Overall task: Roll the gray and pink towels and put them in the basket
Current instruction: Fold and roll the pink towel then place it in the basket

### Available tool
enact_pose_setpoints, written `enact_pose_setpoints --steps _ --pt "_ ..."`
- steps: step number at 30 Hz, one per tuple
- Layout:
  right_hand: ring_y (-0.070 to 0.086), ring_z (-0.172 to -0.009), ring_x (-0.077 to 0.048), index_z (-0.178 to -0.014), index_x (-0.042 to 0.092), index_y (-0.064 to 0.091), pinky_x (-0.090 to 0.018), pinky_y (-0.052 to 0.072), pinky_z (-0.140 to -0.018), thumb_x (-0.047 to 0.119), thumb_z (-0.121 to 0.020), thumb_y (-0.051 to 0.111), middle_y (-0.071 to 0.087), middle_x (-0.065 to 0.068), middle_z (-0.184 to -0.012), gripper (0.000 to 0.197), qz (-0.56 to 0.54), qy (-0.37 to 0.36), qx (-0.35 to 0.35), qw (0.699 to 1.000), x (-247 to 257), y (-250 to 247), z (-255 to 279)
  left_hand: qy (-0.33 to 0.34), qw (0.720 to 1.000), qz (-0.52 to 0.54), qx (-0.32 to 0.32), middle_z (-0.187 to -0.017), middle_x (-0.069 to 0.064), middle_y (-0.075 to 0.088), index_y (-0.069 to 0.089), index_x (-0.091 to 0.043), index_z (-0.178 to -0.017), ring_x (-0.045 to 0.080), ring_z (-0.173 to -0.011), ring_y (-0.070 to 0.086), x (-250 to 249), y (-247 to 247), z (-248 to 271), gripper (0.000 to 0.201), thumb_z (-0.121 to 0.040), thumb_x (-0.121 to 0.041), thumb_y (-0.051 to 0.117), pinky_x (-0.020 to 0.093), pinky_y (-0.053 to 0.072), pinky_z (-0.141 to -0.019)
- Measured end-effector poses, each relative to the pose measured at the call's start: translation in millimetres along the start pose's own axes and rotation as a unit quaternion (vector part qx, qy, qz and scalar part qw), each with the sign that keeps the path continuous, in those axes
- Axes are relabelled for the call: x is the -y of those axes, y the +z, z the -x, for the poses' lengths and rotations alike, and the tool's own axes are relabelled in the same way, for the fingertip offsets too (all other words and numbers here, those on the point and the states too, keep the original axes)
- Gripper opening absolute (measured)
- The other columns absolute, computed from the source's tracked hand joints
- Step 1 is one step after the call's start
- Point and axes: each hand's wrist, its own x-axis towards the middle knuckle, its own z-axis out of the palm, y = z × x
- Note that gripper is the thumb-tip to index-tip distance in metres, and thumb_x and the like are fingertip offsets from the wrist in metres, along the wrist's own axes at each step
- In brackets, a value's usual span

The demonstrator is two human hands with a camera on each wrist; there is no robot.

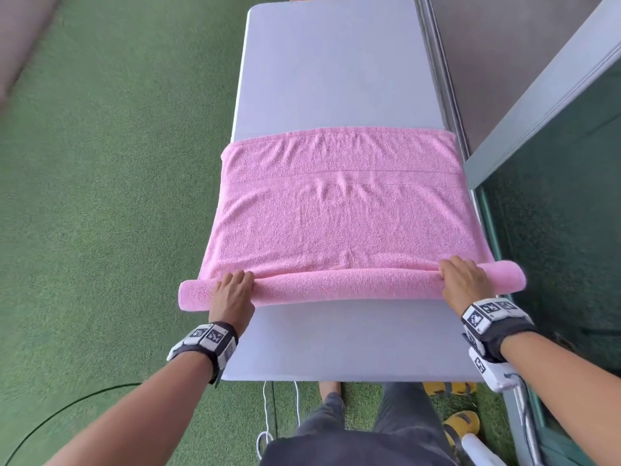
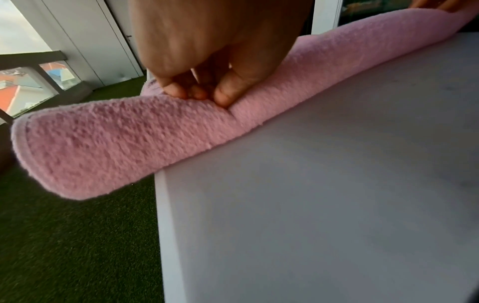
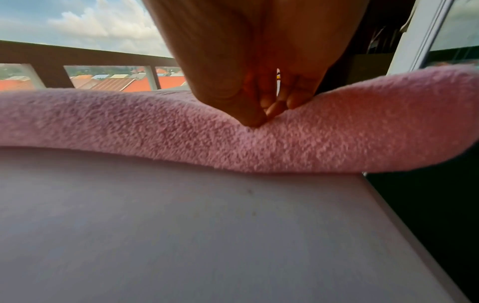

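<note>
The pink towel [image 1: 339, 210] lies spread across the white table [image 1: 332, 68], both ends hanging past the table's sides. Its near edge is rolled into a thin tube [image 1: 346, 285]. My left hand [image 1: 235, 287] grips the roll near its left end, and in the left wrist view its fingertips [image 2: 181, 92] and thumb pinch the towel [image 2: 116, 143]. At the right end my right hand [image 1: 463, 277] holds the roll, its fingertips [image 3: 293, 102] and thumb digging into the towel [image 3: 155, 127]. I see no gray towel and no basket.
Bare tabletop [image 1: 336, 341] lies between the roll and the near edge. Green turf [image 1: 100, 196] covers the floor on the left. A metal-framed glass wall [image 1: 537, 112] runs close along the table's right side. Yellow sandals [image 1: 460, 425] and white cables [image 1: 268, 415] lie by my feet.
</note>
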Motion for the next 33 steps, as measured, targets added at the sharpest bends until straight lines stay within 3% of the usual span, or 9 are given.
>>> enact_pose_setpoints --steps 4,8,10,13,18,24,27,30,33 --pt "0.056 -0.098 -0.027 -0.104 0.009 0.058 -0.044 0.05 -0.087 0.006 -0.074 0.065 0.061 -0.006 -0.106 0.032 -0.011 -0.034 -0.041 0.999 -7 18 22 0.005 0.999 0.033 -0.001 -0.105 0.012 0.056 0.052 -0.003 -0.11 0.029 -0.094 0.048 -3 6 24 0.046 -0.066 0.006 0.045 0.045 0.049 -0.08" --pt "0.055 -0.111 -0.029 -0.118 0.004 0.058 -0.046 0.045 -0.099 0.006 -0.07 0.075 0.061 -0.01 -0.118 0.052 0.005 -0.071 -0.053 0.996 -15 30 35 0.036 0.999 0.015 -0.009 -0.119 0.018 0.059 0.052 0.001 -0.12 0.034 -0.113 0.055 5 15 26 0.057 -0.066 0.017 0.062 0.047 0.044 -0.103" --pt "0.057 -0.108 -0.031 -0.114 0.004 0.062 -0.047 0.045 -0.099 0.0 -0.066 0.077 0.064 -0.011 -0.113 0.051 0.001 -0.068 -0.074 0.995 -14 31 30 0.033 0.999 0.015 -0.014 -0.109 0.017 0.065 0.059 0.0 -0.111 0.033 -0.106 0.061 6 12 15 0.051 -0.064 0.018 0.066 0.044 0.048 -0.099" --pt "0.061 -0.101 -0.031 -0.106 0.005 0.066 -0.047 0.047 -0.096 -0.005 -0.063 0.076 0.068 -0.01 -0.104 0.045 -0.022 -0.064 -0.088 0.994 -12 27 23 0.027 1.0 0.01 0.011 -0.087 0.012 0.066 0.061 -0.004 -0.091 0.031 -0.084 0.062 0 1 3 0.034 -0.064 0.017 0.064 0.039 0.054 -0.08" --pt "0.063 -0.1 -0.027 -0.107 0.006 0.067 -0.045 0.05 -0.095 -0.004 -0.063 0.078 0.069 -0.007 -0.103 0.047 -0.038 -0.055 -0.082 0.994 -15 32 53 0.052 0.999 0.015 0.001 -0.097 0.011 0.068 0.064 -0.003 -0.1 0.027 -0.091 0.063 -4 10 35 0.034 -0.069 0.012 0.061 0.038 0.053 -0.087" --pt "0.062 -0.103 -0.027 -0.114 0.004 0.066 -0.046 0.049 -0.097 -0.013 -0.063 0.071 0.068 -0.008 -0.108 0.054 -0.049 -0.066 -0.078 0.994 -31 59 112 0.091 0.993 0.072 -0.004 -0.092 0.008 0.071 0.067 -0.006 -0.092 0.021 -0.084 0.067 1 19 90 0.032 -0.064 0.005 0.076 0.035 0.054 -0.081" --pt "0.065 -0.098 -0.027 -0.11 0.004 0.068 -0.047 0.052 -0.093 -0.012 -0.06 0.073 0.07 -0.008 -0.104 0.053 -0.042 -0.065 -0.054 0.996 -31 61 133 0.104 0.99 0.099 0.006 -0.083 -0.001 0.069 0.066 -0.012 -0.085 0.012 -0.074 0.063 6 21 112 0.009 -0.077 -0.008 0.064 0.027 0.052 -0.074" --pt "0.065 -0.098 -0.026 -0.109 0.007 0.069 -0.046 0.051 -0.094 -0.008 -0.063 0.074 0.071 -0.007 -0.104 0.049 -0.031 -0.061 -0.026 0.997 -34 63 143 0.109 0.988 0.109 0.022 -0.078 -0.007 0.065 0.064 -0.017 -0.08 0.007 -0.069 0.057 10 22 123 0.025 -0.084 -0.022 0.04 0.026 0.054 -0.067" --pt "0.058 -0.114 -0.018 -0.124 0.017 0.062 -0.039 0.041 -0.106 0.004 -0.08 0.063 0.065 0.003 -0.121 0.046 -0.019 -0.046 0.021 0.999 -38 54 131 0.103 0.988 0.108 0.03 -0.08 -0.004 0.068 0.066 -0.015 -0.08 0.011 -0.071 0.06 13 22 113 0.025 -0.085 -0.021 0.041 0.03 0.056 -0.069"
